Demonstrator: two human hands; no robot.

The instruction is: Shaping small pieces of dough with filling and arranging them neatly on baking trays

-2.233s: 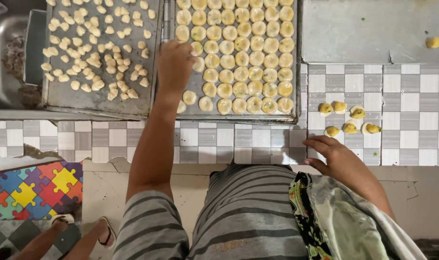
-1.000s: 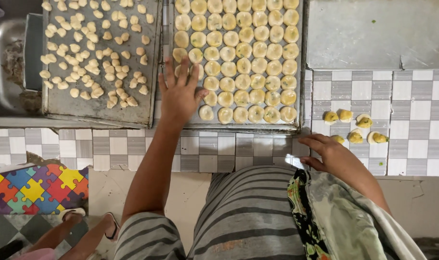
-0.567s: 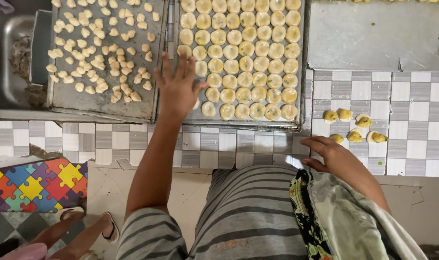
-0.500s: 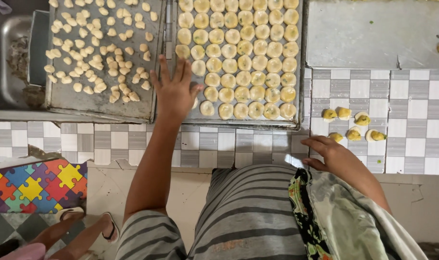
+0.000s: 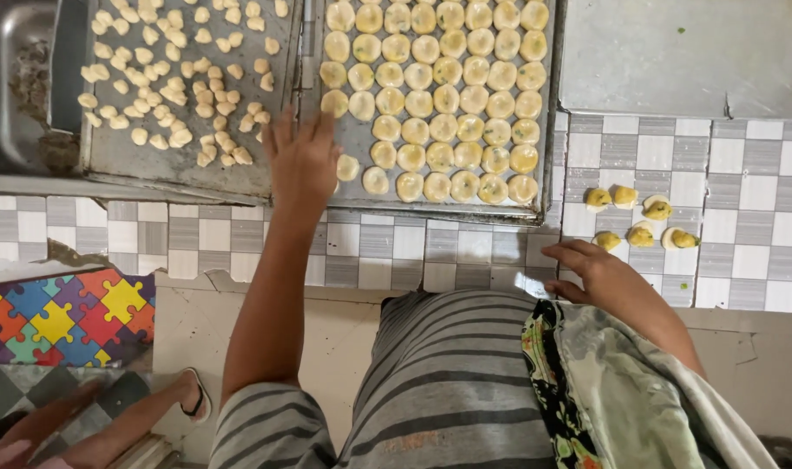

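Left hand (image 5: 302, 165) flat, fingers spread, holds nothing, at tray (image 5: 545, 130) nearly full of dough discs (image 5: 439, 95); right hand (image 5: 600, 274) loose, empty, on bench (image 5: 743, 252); six pieces (image 5: 639, 217) wait.

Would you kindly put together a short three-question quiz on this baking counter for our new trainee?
1. True or false: the left hand rests over the tray of round flattened dough pieces.
2. Which tray holds loosely scattered dough lumps: (a) the left tray, (b) the right one?
3. What lies on the tiled counter just beyond the right hand?

Key: 1 true; 2 a; 3 a few loose dough pieces.
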